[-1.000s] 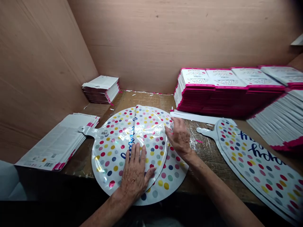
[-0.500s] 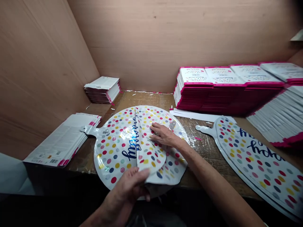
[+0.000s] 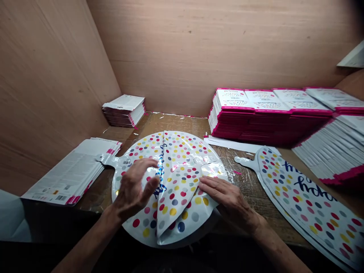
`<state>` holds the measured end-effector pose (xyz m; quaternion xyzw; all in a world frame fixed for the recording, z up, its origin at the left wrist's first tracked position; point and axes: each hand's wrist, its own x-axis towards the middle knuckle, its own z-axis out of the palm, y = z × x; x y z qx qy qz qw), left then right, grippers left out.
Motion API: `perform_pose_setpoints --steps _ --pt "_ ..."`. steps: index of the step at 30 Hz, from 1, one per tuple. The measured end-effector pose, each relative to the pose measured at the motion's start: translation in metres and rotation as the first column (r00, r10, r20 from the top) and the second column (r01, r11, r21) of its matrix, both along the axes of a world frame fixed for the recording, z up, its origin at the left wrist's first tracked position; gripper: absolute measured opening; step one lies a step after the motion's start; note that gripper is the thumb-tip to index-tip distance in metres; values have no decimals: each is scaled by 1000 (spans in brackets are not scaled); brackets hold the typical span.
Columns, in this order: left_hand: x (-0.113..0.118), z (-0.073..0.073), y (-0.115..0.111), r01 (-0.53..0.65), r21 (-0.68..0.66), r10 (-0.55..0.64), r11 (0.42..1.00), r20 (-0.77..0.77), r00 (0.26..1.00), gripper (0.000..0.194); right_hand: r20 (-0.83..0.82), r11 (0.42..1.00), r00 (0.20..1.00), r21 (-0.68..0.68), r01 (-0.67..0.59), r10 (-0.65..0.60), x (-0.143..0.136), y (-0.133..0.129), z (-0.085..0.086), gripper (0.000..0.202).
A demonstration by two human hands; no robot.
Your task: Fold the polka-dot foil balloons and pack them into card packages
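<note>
A flat white foil balloon [image 3: 179, 178] with coloured dots and blue lettering lies in front of me, its tail pointing left. One side of it is folded over toward the middle, with a crease running front to back. My left hand [image 3: 138, 187] is over the balloon's left part, fingers apart and curved, holding nothing. With fingers stretched out, my right hand [image 3: 227, 197] lies on the right part, beside the edge of the folded layer. The balloon's front edge overhangs the table.
More flat dotted balloons [image 3: 307, 197] lie at the right. Printed cards [image 3: 74, 167] fan out at the left, and a smaller card stack [image 3: 123, 110] stands behind them. Several tall stacks of pink-edged packs [image 3: 256, 113] line the back right. Wooden panels [image 3: 176, 49] enclose the table [image 3: 241, 170].
My left hand has let go of the folded layer's front edge and moved up and left. My right hand has slid toward me and to the right. The folded layer now lies flatter.
</note>
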<state>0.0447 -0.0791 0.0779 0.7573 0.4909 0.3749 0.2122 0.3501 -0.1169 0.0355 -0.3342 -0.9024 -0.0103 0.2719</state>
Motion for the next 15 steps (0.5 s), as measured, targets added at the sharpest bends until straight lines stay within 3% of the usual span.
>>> perform_pose_setpoints --steps 1,3,6,8,10,13,15 --pt "-3 -9 12 147 35 -145 989 -58 988 79 29 999 999 -29 -27 28 2 5 6 44" --pt "-10 -26 31 366 -73 -373 928 -123 920 87 88 987 995 -155 -40 54 3 24 25 42" --pt "-19 -44 44 391 -284 -419 875 -41 907 84 120 928 992 -367 67 -24 -4 76 59 34" --pt "-18 -50 49 286 -360 -304 888 5 953 74 71 869 983 -459 183 -169 -10 119 74 27" --pt "-9 -52 57 64 -387 -94 920 -58 994 59 15 786 930 -529 319 -367 -11 152 76 31" --pt "9 -53 76 -266 -371 203 890 -202 958 34 -213 709 781 -601 369 -587 3 165 50 51" --pt "18 -55 88 -350 -375 275 859 -239 931 29 -391 705 664 -643 298 -637 18 151 21 64"
